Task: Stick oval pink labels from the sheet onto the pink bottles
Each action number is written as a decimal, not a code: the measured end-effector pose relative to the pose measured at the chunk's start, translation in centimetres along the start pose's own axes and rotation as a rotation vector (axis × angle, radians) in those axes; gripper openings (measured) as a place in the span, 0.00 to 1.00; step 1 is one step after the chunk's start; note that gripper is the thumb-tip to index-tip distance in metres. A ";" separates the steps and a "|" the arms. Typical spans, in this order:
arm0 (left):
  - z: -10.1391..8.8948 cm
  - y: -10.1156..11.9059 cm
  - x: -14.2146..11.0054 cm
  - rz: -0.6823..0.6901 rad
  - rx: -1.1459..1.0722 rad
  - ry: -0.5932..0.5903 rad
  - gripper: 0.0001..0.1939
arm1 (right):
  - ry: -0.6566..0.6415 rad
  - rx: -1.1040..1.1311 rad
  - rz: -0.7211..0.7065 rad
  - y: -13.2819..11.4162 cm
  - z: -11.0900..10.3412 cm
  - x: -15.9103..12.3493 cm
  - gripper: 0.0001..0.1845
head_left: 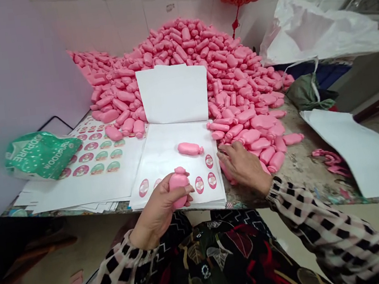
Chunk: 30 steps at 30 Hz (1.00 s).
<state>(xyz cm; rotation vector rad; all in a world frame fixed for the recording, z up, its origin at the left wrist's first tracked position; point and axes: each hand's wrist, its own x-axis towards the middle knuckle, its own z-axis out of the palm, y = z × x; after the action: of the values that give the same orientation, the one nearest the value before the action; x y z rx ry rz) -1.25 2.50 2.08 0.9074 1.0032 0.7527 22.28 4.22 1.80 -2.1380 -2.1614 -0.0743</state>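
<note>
By the curled fingers (pixel 182 191) of the left hand (pixel 155 212), a pink bottle-shaped piece (pixel 178 179) is gripped near the front of the sticker sheet (pixel 164 159). The thumb is laid across its body and its neck is pointed away from the wearer, apparently so that the broad face is left largely exposed. The fingers of the right hand (pixel 245 164) are partly bent and lowered over loose pieces at the sheet's right edge; whether anything is gripped there cannot be told.

Between the hands and the pile, a second pink piece (pixel 188 148) is laid on its side on the sheet, where it can be reached by either hand. Oval stickers (pixel 212 180) are left along the near part of the sheet, probably handy for the fingers. Behind it, a blank paper (pixel 174 95) is propped against the pink pile (pixel 185 34), perhaps as a barrier against rolling pieces.

Farther left on the tabletop (pixel 301 173), round-label sheets (pixel 55 193) are partly covered by a green bag (pixel 41 155); at the right, a white sheet (pixel 377 148) is set aside.
</note>
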 end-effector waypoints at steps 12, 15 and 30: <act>3.7 -0.2 5.5 0.538 1.423 -0.043 0.13 | -0.042 0.190 -0.145 1.3 1.7 3.8 0.10; 3.7 -0.7 6.4 0.522 1.480 -0.071 0.19 | -0.069 0.248 -0.177 1.7 1.9 4.3 0.09; 3.5 -0.4 6.6 0.464 1.535 -0.176 0.25 | -0.046 0.386 -0.367 2.7 2.3 4.9 0.10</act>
<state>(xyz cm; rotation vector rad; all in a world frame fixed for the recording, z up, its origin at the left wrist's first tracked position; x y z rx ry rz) 4.39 7.00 0.18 2.5326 1.1471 0.1145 24.80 9.34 -0.08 -1.5395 -2.3343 0.3382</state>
